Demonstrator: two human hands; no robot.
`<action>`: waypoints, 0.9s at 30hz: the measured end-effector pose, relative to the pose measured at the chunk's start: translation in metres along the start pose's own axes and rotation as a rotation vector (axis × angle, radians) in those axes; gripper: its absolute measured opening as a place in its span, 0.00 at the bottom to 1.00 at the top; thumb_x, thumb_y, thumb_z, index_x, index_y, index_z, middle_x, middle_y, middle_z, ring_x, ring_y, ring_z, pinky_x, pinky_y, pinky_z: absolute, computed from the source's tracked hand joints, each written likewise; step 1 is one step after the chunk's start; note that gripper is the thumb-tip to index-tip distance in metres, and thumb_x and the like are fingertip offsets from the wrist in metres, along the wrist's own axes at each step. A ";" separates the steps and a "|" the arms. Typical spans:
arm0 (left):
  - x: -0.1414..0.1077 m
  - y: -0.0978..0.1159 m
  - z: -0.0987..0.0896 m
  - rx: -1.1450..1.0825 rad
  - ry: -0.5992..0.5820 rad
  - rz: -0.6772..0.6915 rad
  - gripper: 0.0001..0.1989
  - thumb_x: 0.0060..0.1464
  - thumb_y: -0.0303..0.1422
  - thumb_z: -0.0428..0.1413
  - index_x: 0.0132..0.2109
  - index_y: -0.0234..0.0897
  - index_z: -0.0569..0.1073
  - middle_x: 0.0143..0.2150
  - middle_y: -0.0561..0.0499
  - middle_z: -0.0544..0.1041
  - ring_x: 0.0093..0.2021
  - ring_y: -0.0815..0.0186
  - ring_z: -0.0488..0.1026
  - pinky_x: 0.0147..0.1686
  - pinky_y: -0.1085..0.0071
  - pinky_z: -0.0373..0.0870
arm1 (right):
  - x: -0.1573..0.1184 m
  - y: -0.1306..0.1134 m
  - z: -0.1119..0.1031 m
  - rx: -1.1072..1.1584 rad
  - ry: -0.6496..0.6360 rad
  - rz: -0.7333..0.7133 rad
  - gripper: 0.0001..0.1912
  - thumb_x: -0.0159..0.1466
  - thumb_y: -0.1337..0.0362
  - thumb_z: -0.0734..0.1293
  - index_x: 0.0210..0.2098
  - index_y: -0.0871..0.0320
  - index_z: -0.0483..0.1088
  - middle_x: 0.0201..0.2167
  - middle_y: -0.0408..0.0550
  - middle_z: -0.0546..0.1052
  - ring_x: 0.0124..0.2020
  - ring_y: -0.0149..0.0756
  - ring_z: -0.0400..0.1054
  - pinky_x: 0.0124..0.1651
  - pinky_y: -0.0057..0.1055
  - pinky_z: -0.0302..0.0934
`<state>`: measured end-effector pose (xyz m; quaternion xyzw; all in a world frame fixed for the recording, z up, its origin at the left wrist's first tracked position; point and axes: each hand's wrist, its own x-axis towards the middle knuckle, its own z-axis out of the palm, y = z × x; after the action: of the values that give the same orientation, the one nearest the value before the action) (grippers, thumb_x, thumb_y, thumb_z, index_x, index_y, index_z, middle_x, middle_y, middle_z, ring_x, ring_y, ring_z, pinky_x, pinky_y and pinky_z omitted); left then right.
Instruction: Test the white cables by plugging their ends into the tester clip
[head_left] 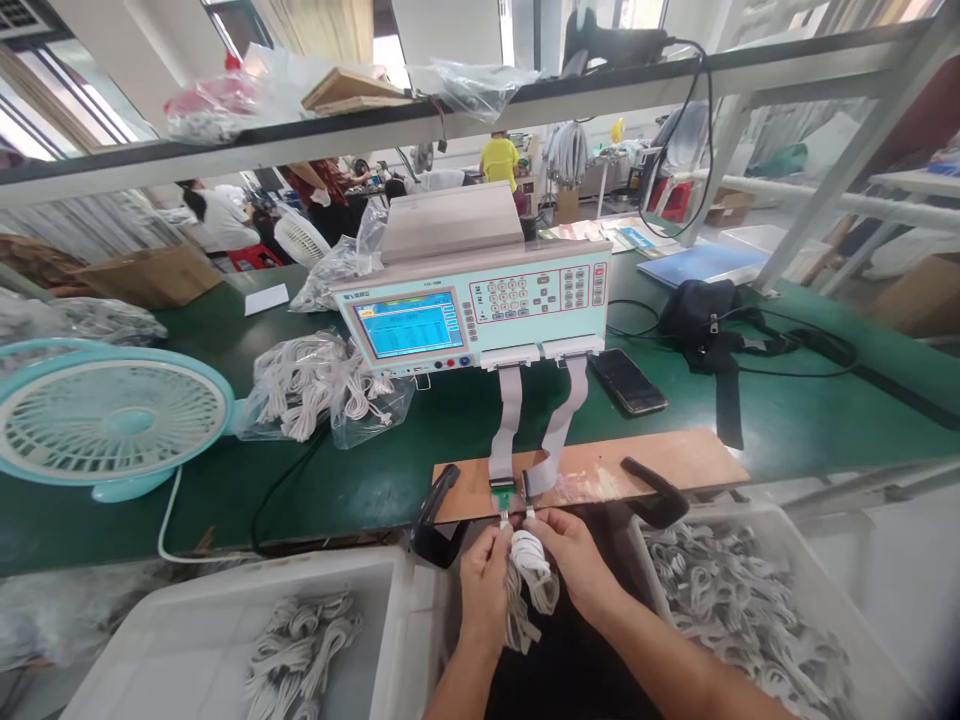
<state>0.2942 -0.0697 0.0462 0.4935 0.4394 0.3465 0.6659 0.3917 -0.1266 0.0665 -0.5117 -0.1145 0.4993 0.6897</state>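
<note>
My left hand (484, 580) and my right hand (574, 560) hold the two ends of a coiled white cable (531, 565) just below the front edge of a wooden board (637, 465). The cable's plugs sit at two small sockets (516, 495) on that board. Grey ribbon cables (506, 420) run from the sockets up to a pale blue test machine (480, 305) with a lit screen and a keypad. The cable bundle hangs between my hands.
A white bin (202, 620) with several coiled cables stands at the lower left, another bin (750, 600) at the right. On the green table are a blue fan (105, 420), bagged cables (315, 385), a phone (628, 381) and a black bag (701, 315). People work in the background.
</note>
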 end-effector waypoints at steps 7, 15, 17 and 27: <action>0.006 -0.002 -0.005 0.094 -0.085 0.075 0.18 0.50 0.45 0.55 0.24 0.34 0.69 0.21 0.55 0.65 0.24 0.70 0.62 0.25 0.76 0.60 | 0.001 0.002 -0.003 -0.111 -0.021 -0.053 0.18 0.53 0.51 0.69 0.25 0.62 0.71 0.19 0.42 0.70 0.22 0.29 0.59 0.27 0.26 0.54; 0.012 0.012 0.005 0.047 -0.054 0.052 0.21 0.45 0.49 0.57 0.22 0.34 0.68 0.21 0.54 0.65 0.25 0.68 0.63 0.26 0.75 0.59 | 0.007 0.007 -0.003 -0.096 -0.041 -0.088 0.21 0.50 0.48 0.70 0.27 0.61 0.74 0.20 0.45 0.73 0.23 0.33 0.63 0.29 0.28 0.58; 0.013 0.013 0.005 0.064 -0.051 0.046 0.22 0.44 0.50 0.57 0.21 0.35 0.66 0.20 0.54 0.64 0.25 0.68 0.62 0.26 0.74 0.58 | 0.006 0.007 -0.002 -0.086 -0.030 -0.072 0.21 0.49 0.47 0.70 0.27 0.62 0.74 0.20 0.45 0.73 0.23 0.34 0.63 0.29 0.28 0.58; 0.014 0.016 0.010 0.146 -0.001 0.080 0.17 0.48 0.42 0.53 0.20 0.37 0.62 0.19 0.56 0.61 0.24 0.69 0.58 0.24 0.73 0.54 | 0.007 0.010 0.004 -0.013 0.020 -0.102 0.21 0.47 0.46 0.71 0.23 0.60 0.69 0.19 0.42 0.69 0.23 0.32 0.59 0.28 0.27 0.55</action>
<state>0.3079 -0.0561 0.0592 0.5579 0.4431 0.3396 0.6140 0.3867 -0.1188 0.0571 -0.5145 -0.1371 0.4576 0.7121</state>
